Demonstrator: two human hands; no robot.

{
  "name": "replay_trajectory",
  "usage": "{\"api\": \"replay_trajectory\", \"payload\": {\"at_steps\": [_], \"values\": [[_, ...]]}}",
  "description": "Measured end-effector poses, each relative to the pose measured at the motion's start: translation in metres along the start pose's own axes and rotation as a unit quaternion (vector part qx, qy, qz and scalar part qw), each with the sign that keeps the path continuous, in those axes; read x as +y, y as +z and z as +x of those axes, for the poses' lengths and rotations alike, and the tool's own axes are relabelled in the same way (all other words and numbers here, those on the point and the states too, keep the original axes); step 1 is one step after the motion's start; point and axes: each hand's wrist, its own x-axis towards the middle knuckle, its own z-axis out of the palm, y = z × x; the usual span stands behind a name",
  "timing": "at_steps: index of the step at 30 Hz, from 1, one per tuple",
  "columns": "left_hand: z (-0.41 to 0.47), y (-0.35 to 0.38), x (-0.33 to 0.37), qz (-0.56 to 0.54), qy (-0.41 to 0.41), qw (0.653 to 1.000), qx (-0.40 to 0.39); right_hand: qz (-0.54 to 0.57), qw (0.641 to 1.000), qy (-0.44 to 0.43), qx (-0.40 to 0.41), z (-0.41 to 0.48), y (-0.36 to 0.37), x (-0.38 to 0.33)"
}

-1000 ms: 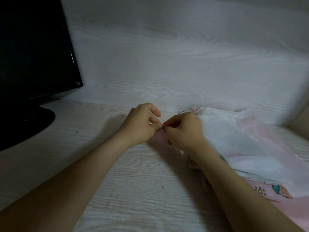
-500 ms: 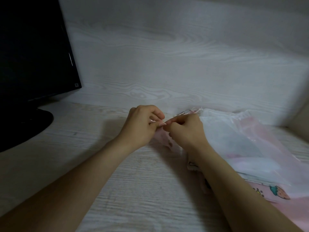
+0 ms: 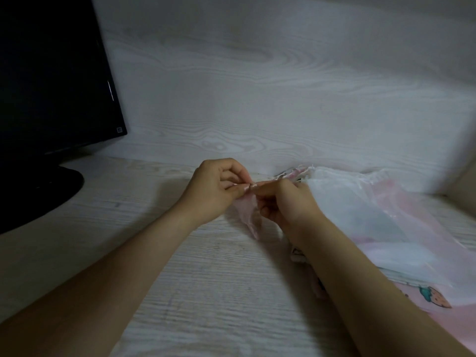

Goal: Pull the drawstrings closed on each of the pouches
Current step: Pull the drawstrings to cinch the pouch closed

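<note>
You're pinching the top of a small sheer pink drawstring pouch (image 3: 248,212) with both hands, left hand (image 3: 216,191) and right hand (image 3: 288,204) curled, fingertips meeting. It's hanging just over the pale wood-grain desk (image 3: 206,292), right beside the heap of sheer white and pink pouches (image 3: 360,215).

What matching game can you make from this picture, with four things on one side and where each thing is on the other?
Things:
1. black flat computer monitor
2. small sheer pink pouch
3. large sheer white pouch
4. strawberry picture on pink fabric

Places:
A. pinched between the left hand and the right hand
B. low down near the right edge
C. far left on the pale wooden desk
D. just right of the right hand, on top of the pile

Pairs: 1-C, 2-A, 3-D, 4-B
</note>
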Motion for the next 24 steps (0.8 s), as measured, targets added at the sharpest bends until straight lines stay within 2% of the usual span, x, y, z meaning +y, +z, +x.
{"api": "replay_trajectory", "payload": {"at_steps": [5, 13, 18, 21, 24], "values": [[-0.002, -0.003, 0.002, -0.015, -0.024, 0.999, 0.026, 0.09, 0.995, 0.029, -0.042, 0.003, 0.0, 0.004], [-0.003, -0.001, 0.011, 0.029, 0.004, 0.998, 0.05, 0.109, 0.992, 0.026, -0.06, 0.001, -0.001, 0.003], [-0.002, -0.001, 0.005, 0.122, 0.08, 0.988, 0.048, 0.061, 0.998, -0.008, -0.019, 0.0, 0.001, 0.003], [0.0, -0.003, 0.0, 0.225, 0.143, 0.964, 0.011, 0.011, 0.999, -0.036, 0.003, 0.0, 0.001, 0.003], [0.002, -0.005, -0.003, 0.287, 0.14, 0.947, -0.034, -0.074, 0.995, -0.07, 0.019, -0.003, 0.0, 0.003]]}}
